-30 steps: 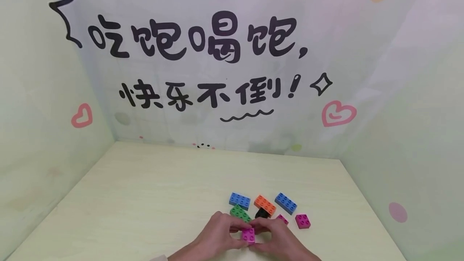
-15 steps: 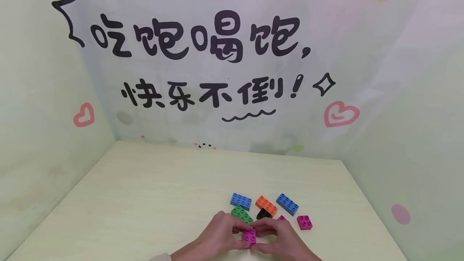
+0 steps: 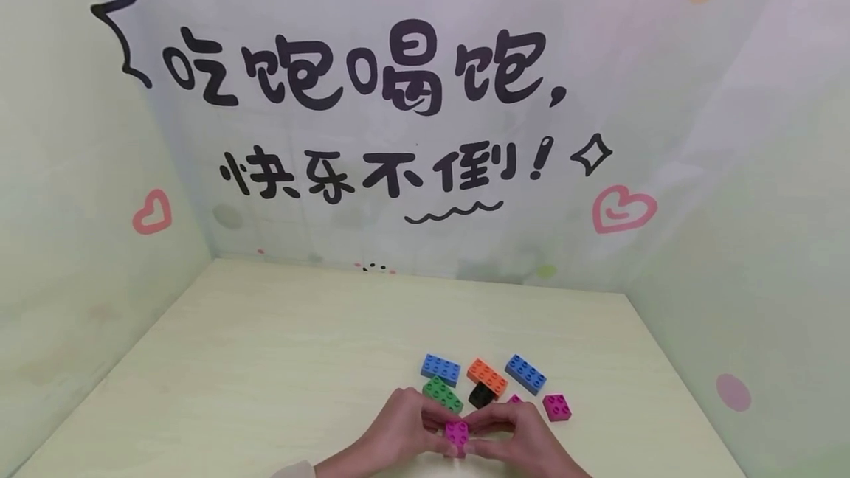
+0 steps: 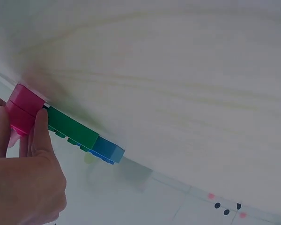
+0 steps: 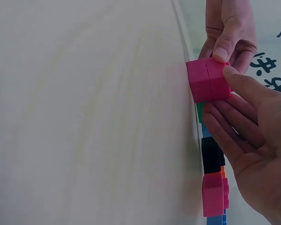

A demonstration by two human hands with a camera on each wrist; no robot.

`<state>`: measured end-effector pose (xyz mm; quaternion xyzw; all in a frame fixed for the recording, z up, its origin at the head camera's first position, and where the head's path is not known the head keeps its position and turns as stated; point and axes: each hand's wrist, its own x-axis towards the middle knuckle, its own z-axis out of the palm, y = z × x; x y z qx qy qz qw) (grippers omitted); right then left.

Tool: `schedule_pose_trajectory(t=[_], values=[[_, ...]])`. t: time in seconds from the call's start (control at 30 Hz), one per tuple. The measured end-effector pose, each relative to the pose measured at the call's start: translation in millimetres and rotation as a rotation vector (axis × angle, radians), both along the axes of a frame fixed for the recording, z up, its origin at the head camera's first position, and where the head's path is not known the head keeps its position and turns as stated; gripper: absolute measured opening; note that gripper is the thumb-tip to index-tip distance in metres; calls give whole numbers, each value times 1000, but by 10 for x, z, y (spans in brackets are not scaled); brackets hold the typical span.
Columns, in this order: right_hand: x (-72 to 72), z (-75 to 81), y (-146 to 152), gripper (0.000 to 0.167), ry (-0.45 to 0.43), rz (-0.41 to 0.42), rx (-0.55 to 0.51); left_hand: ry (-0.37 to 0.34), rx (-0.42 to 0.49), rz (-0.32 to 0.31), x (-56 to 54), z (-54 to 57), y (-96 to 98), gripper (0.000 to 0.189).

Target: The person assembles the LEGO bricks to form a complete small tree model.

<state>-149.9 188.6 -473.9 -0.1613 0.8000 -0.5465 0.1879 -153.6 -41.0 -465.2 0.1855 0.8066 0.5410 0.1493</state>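
Note:
Two pink building bricks [image 3: 456,432], one stacked on the other with a thin seam between them, are between my hands at the table's near side. My left hand [image 3: 401,430] pinches them from the left with thumb and fingers; the left wrist view shows fingers on both sides of the stack [image 4: 24,110]. From the right, my right hand [image 3: 521,434] pinches the same bricks, its thumb on the upper one in the right wrist view. Just beyond the fingers lies a green brick [image 3: 442,395]. Part of another pink brick [image 3: 514,399] shows behind the right hand.
Farther back on the pale table [image 3: 299,338] lie a blue brick [image 3: 441,369], an orange brick [image 3: 488,377] against a black brick [image 3: 481,395], and a second blue brick [image 3: 526,373]. A magenta brick [image 3: 557,407] is at the right. Printed cloth walls surround the table.
The thumbs and fingers have shifted slightly on the pink bricks, and more of the near face shows. Both hands stay in nearly the same place; the other bricks have not moved.

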Motion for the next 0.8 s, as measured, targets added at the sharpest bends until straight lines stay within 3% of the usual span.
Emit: schedule_pose_trajectory(t=[0.17,0.3,0.43,0.57,0.8], values=[[11,14,-12,27,4,21,43,-47,20,14,19,-14,5,28],[23,72,-11,32,62,24,135,-46,24,15,14,-20,8,29],[9,165,74,42,223,-52,286,-31,-10,25,0,-19,20,33],[-39,193,272,39,374,-117,371,-17,-44,36,2,-5,21,34],[-83,162,536,40,295,-88,378,-34,-45,48,17,-10,17,32]])
